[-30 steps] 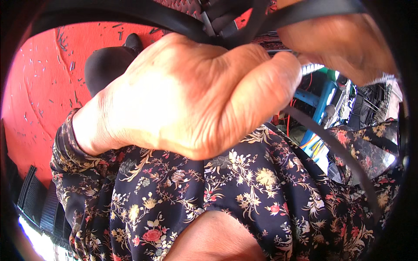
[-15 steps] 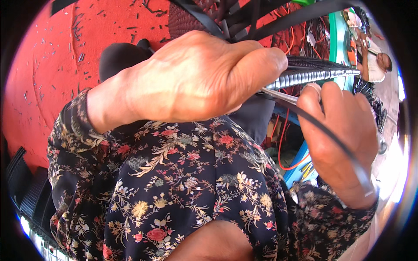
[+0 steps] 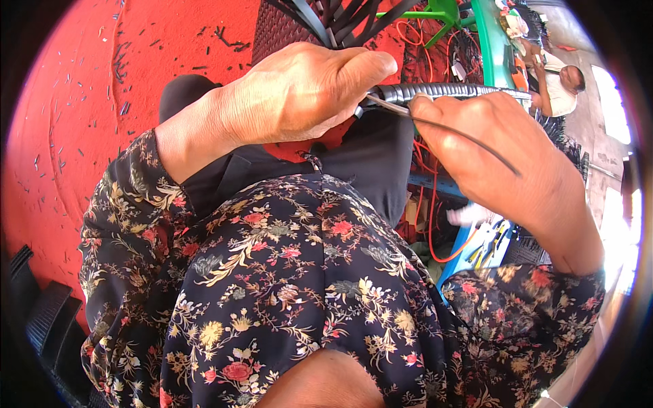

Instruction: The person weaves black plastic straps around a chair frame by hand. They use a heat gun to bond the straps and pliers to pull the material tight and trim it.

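I had both bare hands in the head view, raised in front of the body and near each other. The right hand's [image 3: 500, 136] grip was closed, thumb and forefinger pinching a dark strip [image 3: 476, 141]. That strip ran between the two hands, one end near the left fingertips, and its loose tail curved across the right hand toward the wrist. The left hand [image 3: 292, 92] had its fingers curled under and its thumb stretched over them; the back of the hand hid the rest, so I could not tell whether that grip held anything.

Between the hands and past the right one ran a ribbed grey-and-black rim [image 3: 445, 90], just beyond the right fingers. Above the left hand rose a bunch of dark strips [image 3: 333, 22], and beside them I saw a dark brown woven panel [image 3: 282, 34]. Under the hands were the wearer's dark trousers [image 3: 381, 160] and flowered shirt [image 3: 286, 272]. Short dark scraps [image 3: 122, 54] lay scattered on the red floor [image 3: 81, 190] to the left. On the right I made out an orange cord [image 3: 432, 238] and a green chair [image 3: 445, 13], with another person [image 3: 561, 92] in a white top farther off.
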A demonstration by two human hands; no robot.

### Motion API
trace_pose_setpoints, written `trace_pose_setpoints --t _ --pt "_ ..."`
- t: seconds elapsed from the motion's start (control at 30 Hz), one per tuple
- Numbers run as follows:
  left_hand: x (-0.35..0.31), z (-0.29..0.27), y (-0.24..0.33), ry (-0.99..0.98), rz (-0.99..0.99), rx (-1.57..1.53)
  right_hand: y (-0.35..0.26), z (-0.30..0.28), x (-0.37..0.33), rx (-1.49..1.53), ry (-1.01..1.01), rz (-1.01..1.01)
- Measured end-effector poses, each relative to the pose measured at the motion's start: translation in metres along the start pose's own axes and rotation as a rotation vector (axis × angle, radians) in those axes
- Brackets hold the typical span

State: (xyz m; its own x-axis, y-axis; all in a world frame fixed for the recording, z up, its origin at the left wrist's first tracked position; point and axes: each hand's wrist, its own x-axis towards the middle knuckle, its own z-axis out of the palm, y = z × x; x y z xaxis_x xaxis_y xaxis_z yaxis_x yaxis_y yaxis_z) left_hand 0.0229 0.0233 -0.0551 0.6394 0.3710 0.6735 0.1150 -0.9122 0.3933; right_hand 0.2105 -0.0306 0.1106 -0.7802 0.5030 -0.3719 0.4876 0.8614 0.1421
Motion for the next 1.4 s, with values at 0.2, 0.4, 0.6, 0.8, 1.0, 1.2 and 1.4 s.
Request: trace_pose_setpoints --t 0.2,0.4,0.6,0.8,1.0,1.2,1.4 --pt "0.004 0.008 -0.008 0.070 0.020 0.020 -0.007 0.011 0.004 0.048 0.125 -0.010" --pt "0.016 0.009 -0.013 0.103 -0.040 -0.084 -0.027 0.038 0.006 -0.158 0.033 0.385" --pt "0.021 0.013 -0.012 0.135 -0.100 -0.121 -0.036 0.076 0.003 -0.150 0.304 0.516" --pt "0.016 0.015 -0.013 0.152 -0.120 -0.159 -0.040 0.079 -0.002 0.422 0.548 0.539" --pt "0.016 0.014 -0.011 0.177 -0.124 -0.093 -0.030 0.045 0.006 0.202 0.191 0.498" --pt "0.029 0.021 -0.018 0.254 -0.082 -0.126 -0.039 0.056 0.011 0.078 0.238 0.642" --pt "0.038 0.015 -0.026 0.046 -0.234 -0.182 -0.032 0.064 0.014 0.059 0.390 0.614"
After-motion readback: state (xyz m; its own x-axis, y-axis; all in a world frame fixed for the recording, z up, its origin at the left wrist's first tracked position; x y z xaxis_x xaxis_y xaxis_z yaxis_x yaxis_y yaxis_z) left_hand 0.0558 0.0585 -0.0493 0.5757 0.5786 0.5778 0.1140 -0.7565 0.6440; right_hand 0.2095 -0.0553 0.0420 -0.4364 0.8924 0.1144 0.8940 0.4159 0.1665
